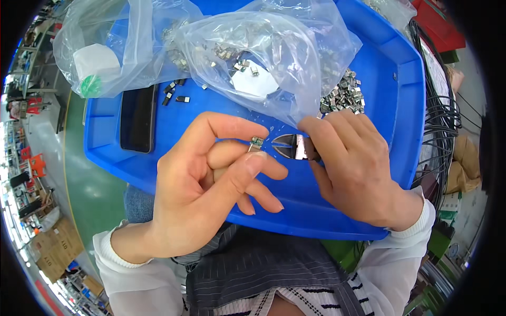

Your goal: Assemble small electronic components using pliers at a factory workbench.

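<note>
Between thumb and forefinger, my left hand (190, 184) pinches a small metal connector (256, 142) with a bit of green circuit board on it. My right hand (353, 163) is wrapped round a pair of cutting pliers (287, 146); its grips are hidden in the palm. The plier jaws are parted and point at the connector from the right, a short gap away from it. Both hands are above a blue plastic tray (253, 221). Beyond my right hand lies a heap of loose metal connectors (345, 92).
Clear plastic bags (295, 63) holding more connectors cover the tray's far side. A black phone (138, 118) lies at the left, near several small black-and-silver plugs (176, 94). Black cables (437, 110) hang beyond the right rim. A green floor (100, 174) shows at left.
</note>
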Available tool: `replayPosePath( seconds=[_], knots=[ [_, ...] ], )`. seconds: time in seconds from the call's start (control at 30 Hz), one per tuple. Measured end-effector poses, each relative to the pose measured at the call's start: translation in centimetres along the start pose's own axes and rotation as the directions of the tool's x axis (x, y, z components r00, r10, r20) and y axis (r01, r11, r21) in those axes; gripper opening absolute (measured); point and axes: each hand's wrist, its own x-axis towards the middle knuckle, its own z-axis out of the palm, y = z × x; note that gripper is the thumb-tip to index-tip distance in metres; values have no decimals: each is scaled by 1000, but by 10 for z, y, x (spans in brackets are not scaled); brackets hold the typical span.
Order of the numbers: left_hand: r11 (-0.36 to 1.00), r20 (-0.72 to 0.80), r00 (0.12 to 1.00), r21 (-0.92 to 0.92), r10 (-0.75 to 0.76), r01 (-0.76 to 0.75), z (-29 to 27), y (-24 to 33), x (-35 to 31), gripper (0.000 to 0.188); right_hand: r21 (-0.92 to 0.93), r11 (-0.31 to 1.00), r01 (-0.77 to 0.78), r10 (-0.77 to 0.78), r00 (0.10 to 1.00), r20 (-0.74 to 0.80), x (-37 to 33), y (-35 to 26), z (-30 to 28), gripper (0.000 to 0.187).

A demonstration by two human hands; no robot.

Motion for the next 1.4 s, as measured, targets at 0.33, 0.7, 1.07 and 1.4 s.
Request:
replayPosePath(
  seconds=[0.33, 0.7, 1.07, 1.4],
  knots=[
    [997, 31, 999, 64, 42, -44, 7, -3, 0, 23, -53, 999, -11, 13, 1000, 24, -3, 2, -2, 39],
    [973, 33, 992, 193, 125, -129, 8, -7, -2, 23, -74, 997, -33, 37, 998, 43, -5, -1, -1, 41],
    [937, 70, 979, 287, 189, -201, 7, -14, 0, 23, -50, 998, -47, 49, 997, 51, -7, -1, 4, 34],
    [968, 41, 993, 222, 115, -121, 8, -9, 1, 22, -43, 997, -57, 59, 997, 42, -8, -2, 7, 28]
  ],
)
